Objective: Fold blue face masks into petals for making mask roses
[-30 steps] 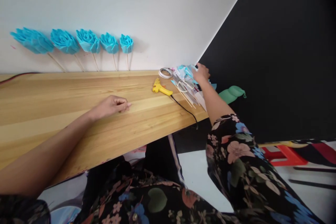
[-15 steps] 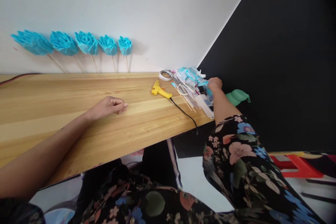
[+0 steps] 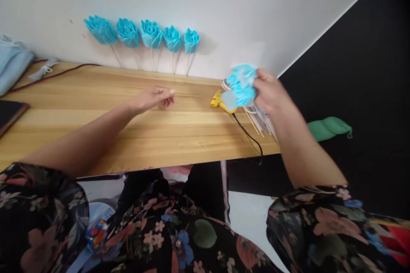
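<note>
My right hand (image 3: 269,91) grips a bunch of light blue scraps (image 3: 241,83) with whitish bits, raised above the right end of the table; it is blurred, so I cannot tell paper from cloth. Behind and below it, partly covered, lies a yellow hot glue gun (image 3: 219,100) with a black cord. My left hand (image 3: 155,99) rests loosely curled over the middle of the wooden table (image 3: 192,136), thumb against the fingers, with nothing showing in it. Several blue handmade flowers (image 3: 151,34) on thin sticks lean in a row against the wall.
Thin wooden sticks (image 3: 254,121) and a white tape roll (image 3: 226,85) lie at the table's right, partly hidden by the scraps. A green pouch-like object (image 3: 329,129) sits beyond the right edge. At far left are pale blue cloth (image 3: 13,62) and a dark flat object (image 3: 11,113).
My right hand has lifted the blue scraps off the pile at the right and brought them leftward above the glue gun. The view has turned left; my left hand stays curled.
</note>
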`<move>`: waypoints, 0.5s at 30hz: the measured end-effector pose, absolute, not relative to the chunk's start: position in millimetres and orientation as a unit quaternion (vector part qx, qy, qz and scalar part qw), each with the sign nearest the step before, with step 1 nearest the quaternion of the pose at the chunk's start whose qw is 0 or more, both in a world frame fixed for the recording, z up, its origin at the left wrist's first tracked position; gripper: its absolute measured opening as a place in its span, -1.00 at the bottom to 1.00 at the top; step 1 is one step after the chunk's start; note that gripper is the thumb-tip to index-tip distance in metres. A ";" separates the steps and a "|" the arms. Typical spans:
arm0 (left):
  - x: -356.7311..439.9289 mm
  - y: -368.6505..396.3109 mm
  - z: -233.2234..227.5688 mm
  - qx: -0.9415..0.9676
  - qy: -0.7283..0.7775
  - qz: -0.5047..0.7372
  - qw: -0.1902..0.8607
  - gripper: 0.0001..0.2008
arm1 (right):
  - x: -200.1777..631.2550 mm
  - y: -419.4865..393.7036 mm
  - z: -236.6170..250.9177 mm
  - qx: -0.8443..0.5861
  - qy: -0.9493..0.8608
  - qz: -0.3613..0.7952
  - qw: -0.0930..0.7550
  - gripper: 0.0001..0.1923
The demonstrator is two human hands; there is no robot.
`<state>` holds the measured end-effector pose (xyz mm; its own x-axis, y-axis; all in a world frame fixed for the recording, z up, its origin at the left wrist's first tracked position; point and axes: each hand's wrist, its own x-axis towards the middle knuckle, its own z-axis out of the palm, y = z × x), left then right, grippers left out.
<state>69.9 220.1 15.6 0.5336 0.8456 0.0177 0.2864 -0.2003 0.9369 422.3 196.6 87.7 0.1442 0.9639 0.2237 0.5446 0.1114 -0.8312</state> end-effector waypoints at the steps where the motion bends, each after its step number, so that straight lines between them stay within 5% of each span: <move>1: 65.8 222.9 19.9 0.710 0.402 0.302 0.493 -0.56 | 395.4 188.2 77.9 -0.587 -0.599 0.332 0.431 -0.69; 8: 33.1 221.3 25.1 0.633 0.446 0.382 0.504 -0.64 | 290.8 156.1 29.8 -0.392 -0.592 0.633 0.308 -0.45; 12: 23.8 216.9 5.6 0.621 0.480 0.386 0.485 -0.58 | 290.0 159.4 32.6 -0.434 -0.602 0.581 0.333 -0.52; 15: 23.6 217.5 -6.9 0.639 0.481 0.383 0.463 -0.49 | 295.3 144.1 45.9 -0.475 -0.652 0.439 0.396 -0.65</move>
<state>23.6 217.5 -6.9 0.2452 0.9685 0.0429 0.2594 -0.1082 0.9597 295.3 144.1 45.9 -0.2350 0.9670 0.0986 0.2729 0.1630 -0.9481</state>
